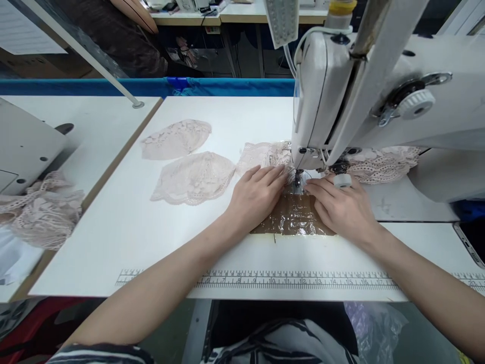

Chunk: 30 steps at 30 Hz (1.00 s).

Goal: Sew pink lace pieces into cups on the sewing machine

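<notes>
My left hand (259,194) lies flat, fingers together, on pale lace fabric (257,154) just left of the sewing machine's needle area (298,179). Close to the needle on its right, my right hand (339,205) has its thumb and fingers pressed together; whatever they pinch is too small to make out. Two pale lace cup pieces (195,179) (178,139) rest on the white table to the left, the nearer one touching the lace by my left hand. Brown taped card (295,217) is under the hands. More lace (382,164) lies behind the machine head.
The white sewing machine (447,96) overhangs the right side. A printed ruler (288,279) runs along the table's front edge. Bunched lace (49,210) sits by another machine (26,146) at left. A phone (470,245) is at far right; a person's arm (134,12) shows behind.
</notes>
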Available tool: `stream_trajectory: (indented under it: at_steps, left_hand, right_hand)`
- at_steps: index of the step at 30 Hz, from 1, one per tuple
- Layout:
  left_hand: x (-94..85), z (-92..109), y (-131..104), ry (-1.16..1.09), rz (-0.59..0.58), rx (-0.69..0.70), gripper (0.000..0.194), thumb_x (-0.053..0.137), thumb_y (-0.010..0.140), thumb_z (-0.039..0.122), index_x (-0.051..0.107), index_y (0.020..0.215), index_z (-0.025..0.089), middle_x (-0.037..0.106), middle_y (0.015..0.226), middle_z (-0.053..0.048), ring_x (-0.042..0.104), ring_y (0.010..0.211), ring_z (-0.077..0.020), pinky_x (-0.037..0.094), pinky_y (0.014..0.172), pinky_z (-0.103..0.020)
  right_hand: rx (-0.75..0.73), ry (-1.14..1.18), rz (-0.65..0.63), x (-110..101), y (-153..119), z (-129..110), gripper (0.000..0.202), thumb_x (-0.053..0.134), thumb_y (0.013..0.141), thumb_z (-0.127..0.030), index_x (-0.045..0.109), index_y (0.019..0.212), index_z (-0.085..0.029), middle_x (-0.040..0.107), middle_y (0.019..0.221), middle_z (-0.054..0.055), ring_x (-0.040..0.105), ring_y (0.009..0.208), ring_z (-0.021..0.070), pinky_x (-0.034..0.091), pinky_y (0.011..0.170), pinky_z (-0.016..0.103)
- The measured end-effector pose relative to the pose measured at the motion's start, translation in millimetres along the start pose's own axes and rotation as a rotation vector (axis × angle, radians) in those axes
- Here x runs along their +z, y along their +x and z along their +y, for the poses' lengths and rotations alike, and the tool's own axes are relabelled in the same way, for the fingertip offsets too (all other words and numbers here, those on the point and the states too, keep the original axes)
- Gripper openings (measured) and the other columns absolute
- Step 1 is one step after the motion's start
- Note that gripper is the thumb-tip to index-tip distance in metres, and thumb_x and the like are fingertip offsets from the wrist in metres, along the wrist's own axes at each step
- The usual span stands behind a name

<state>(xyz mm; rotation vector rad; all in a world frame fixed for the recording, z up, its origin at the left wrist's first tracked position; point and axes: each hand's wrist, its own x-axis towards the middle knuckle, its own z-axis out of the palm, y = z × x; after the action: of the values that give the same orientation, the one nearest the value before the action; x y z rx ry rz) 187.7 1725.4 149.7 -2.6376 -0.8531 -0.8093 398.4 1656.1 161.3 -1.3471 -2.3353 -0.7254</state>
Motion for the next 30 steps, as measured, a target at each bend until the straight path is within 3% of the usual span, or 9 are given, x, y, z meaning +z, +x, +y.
stream_trajectory:
  at_steps: [6, 9, 11, 13, 16, 19, 21, 24, 30]
  left_hand:
    - [-2.9, -6.7, -1.9, 0.048, -0.072, -0.143, 0.032, 0.042, 0.088, 0.006, 0.061, 0.113, 0.012, 0.066, 0.117, -0.01, 0.063, 0.103, -0.0232, 0.056, 0.072, -0.032]
    - [-21.3, -8.3, -0.5, 0.039, -0.172, -0.162, 0.025, 0.042, 0.087, 0.006, 0.065, 0.094, 0.014, 0.07, 0.097, -0.007, 0.064, 0.088, -0.0213, 0.052, 0.066, -0.029]
    - [-43.3, -6.8, -1.0, -0.043, -0.285, -0.148, 0.022, 0.043, 0.087, 0.008, 0.063, 0.081, 0.016, 0.068, 0.079, -0.004, 0.061, 0.069, -0.0174, 0.046, 0.057, -0.026]
    - [-69.2, -3.5, -5.1, -0.24, -0.403, -0.125, 0.023, 0.044, 0.089, 0.012, 0.058, 0.072, 0.018, 0.061, 0.064, 0.001, 0.054, 0.053, -0.0124, 0.038, 0.048, -0.023]
    - [-103.5, 1.6, -19.5, -0.601, -0.521, -0.086, 0.023, 0.046, 0.089, 0.011, 0.058, 0.071, 0.019, 0.06, 0.062, 0.004, 0.054, 0.052, -0.0094, 0.038, 0.049, -0.021]
    - [-123.3, 1.8, -40.2, -0.861, -0.648, -0.03, 0.022, 0.048, 0.089, 0.01, 0.065, 0.081, 0.021, 0.066, 0.076, 0.002, 0.061, 0.064, -0.0108, 0.044, 0.059, -0.02]
    - [-129.9, -2.9, -55.1, -0.999, -0.694, -0.049, 0.023, 0.048, 0.09, 0.01, 0.067, 0.089, 0.022, 0.068, 0.082, 0.001, 0.062, 0.07, -0.0117, 0.046, 0.064, -0.02]
    - [-135.9, -17.0, -79.0, -1.13, -0.693, -0.214, 0.021, 0.05, 0.091, 0.016, 0.068, 0.101, 0.022, 0.068, 0.086, -0.001, 0.06, 0.073, -0.0124, 0.046, 0.067, -0.02]
    - [-140.9, -54.4, -134.9, -1.176, -0.504, -0.68, 0.02, 0.058, 0.09, 0.035, 0.066, 0.088, 0.016, 0.06, 0.078, 0.0, 0.051, 0.066, -0.0095, 0.041, 0.06, -0.019]
  right_hand:
    - [0.001, 0.005, 0.037, 0.7, -2.4, 1.9, 0.03, 0.045, 0.088, -0.007, 0.062, 0.111, -0.014, 0.073, 0.092, 0.006, 0.063, 0.08, 0.0196, 0.044, 0.077, 0.035]
    - [-0.003, 0.066, 0.059, 2.5, -3.8, 3.1, 0.029, 0.049, 0.09, -0.012, 0.06, 0.116, -0.014, 0.072, 0.093, 0.006, 0.063, 0.077, 0.0186, 0.046, 0.076, 0.035]
    - [-0.031, 0.174, 0.037, 2.5, -5.3, 1.1, 0.035, 0.053, 0.091, -0.02, 0.054, 0.126, -0.015, 0.07, 0.108, 0.008, 0.064, 0.087, 0.0196, 0.048, 0.079, 0.036]
    - [-0.093, 0.325, -0.043, -1.1, -6.3, -4.9, 0.051, 0.059, 0.089, -0.033, 0.046, 0.136, -0.017, 0.06, 0.129, 0.011, 0.058, 0.109, 0.0239, 0.048, 0.09, 0.041]
    - [-0.141, 0.587, -0.228, -16.2, -3.8, -21.5, 0.07, 0.063, 0.085, -0.046, 0.034, 0.143, -0.019, 0.047, 0.142, 0.012, 0.042, 0.13, 0.0274, 0.041, 0.103, 0.047]
    - [-0.043, 0.898, -0.475, -37.1, 7.8, -43.8, 0.068, 0.065, 0.084, -0.045, 0.034, 0.142, -0.027, 0.052, 0.135, 0.008, 0.05, 0.123, 0.0224, 0.047, 0.098, 0.039]
    - [0.048, 1.141, -0.626, -46.1, 20.2, -60.1, 0.048, 0.064, 0.085, -0.042, 0.05, 0.129, -0.031, 0.06, 0.121, 0.003, 0.058, 0.11, 0.0186, 0.05, 0.092, 0.033]
    - [0.238, 1.474, -0.771, -44.5, 39.4, -85.9, 0.017, 0.061, 0.087, -0.039, 0.065, 0.096, -0.026, 0.065, 0.094, 0.0, 0.062, 0.089, 0.0153, 0.051, 0.08, 0.029]
    - [0.493, 1.686, -0.757, -23.0, 57.5, -124.8, 0.025, 0.063, 0.085, -0.044, 0.06, 0.083, -0.019, 0.056, 0.069, -0.003, 0.05, 0.062, 0.0096, 0.043, 0.06, 0.024]
